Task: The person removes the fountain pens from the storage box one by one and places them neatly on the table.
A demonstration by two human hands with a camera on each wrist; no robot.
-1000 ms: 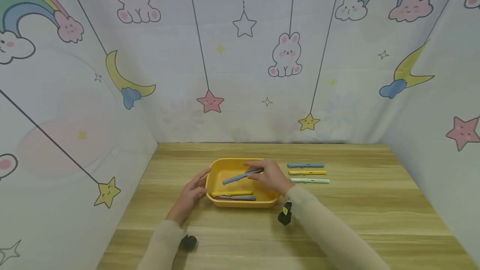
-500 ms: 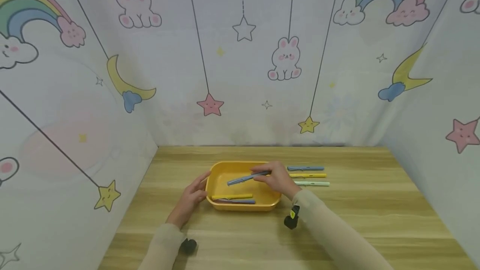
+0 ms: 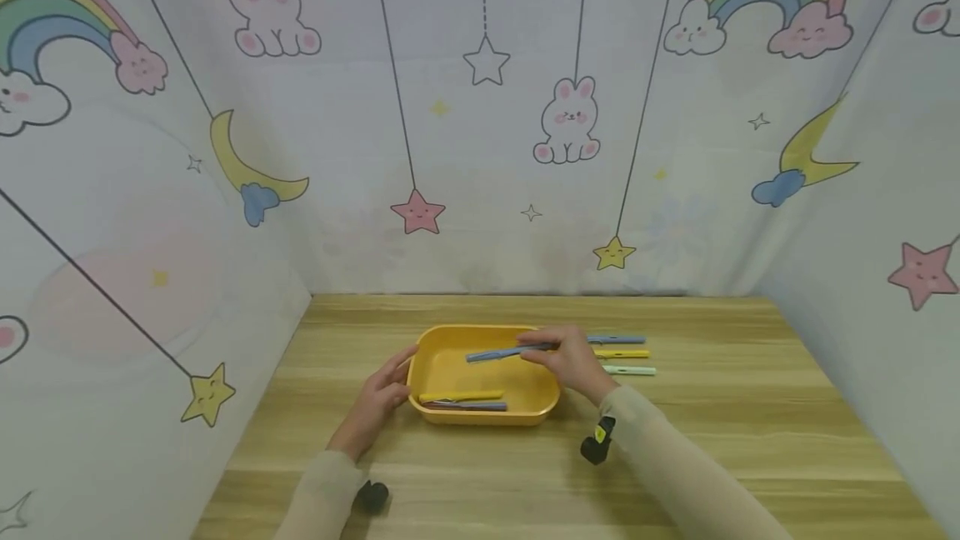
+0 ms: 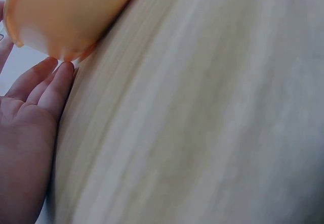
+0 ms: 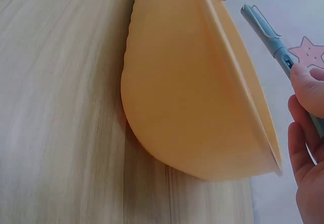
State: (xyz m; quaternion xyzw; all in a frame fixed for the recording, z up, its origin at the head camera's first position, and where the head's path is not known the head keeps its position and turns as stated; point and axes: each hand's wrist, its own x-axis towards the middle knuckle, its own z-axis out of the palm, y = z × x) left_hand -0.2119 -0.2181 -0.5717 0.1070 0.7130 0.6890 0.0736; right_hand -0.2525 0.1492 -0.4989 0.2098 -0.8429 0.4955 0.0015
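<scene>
Head view alone shows pens [image 3: 461, 397] lying inside the yellow tray [image 3: 525, 418].

I see the held pen [image 3: 495, 353] is blue, the basin [image 3: 450, 369] yellow-orange, the surface [image 3: 495, 473] streaked tan, the pale backdrop [image 3: 480, 148] printed with rainbows [image 3: 60, 2].

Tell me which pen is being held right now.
The blue pen pinched in the right hand, above the yellow tray; the other pens lie in the tray or on the wood-grain table.
</scene>
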